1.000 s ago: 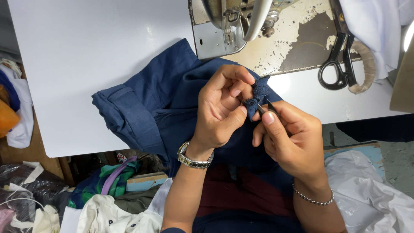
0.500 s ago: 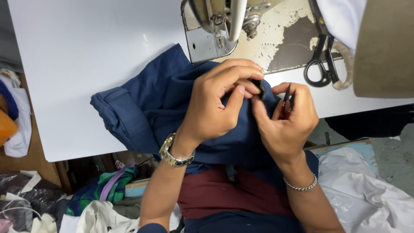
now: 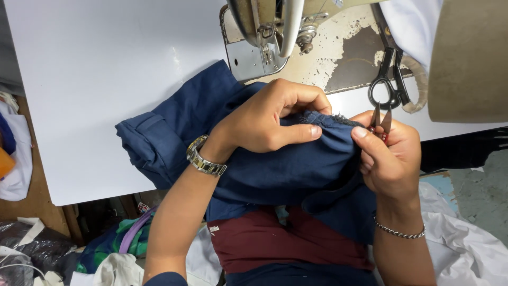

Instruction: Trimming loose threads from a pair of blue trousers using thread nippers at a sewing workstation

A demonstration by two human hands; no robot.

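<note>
Head view: right hand (image 3: 389, 159) fingers closed round small thread snips (image 3: 382, 123), blades up at the frayed edge of the navy garment (image 3: 275, 164). Left hand (image 3: 270, 119) fingers pinch that edge taut. Step looks like thread trimming; next cut needs blades on loose thread, clear of the thumb. Beyond: sewing machine (image 3: 270, 32), black scissors (image 3: 389, 79), white bench (image 3: 95, 79).

A white table (image 3: 95, 79) fills the view (evenly lit); a sewing machine (image 3: 275, 26) stands on it; fabric scraps (image 3: 116, 249) underneath.
</note>
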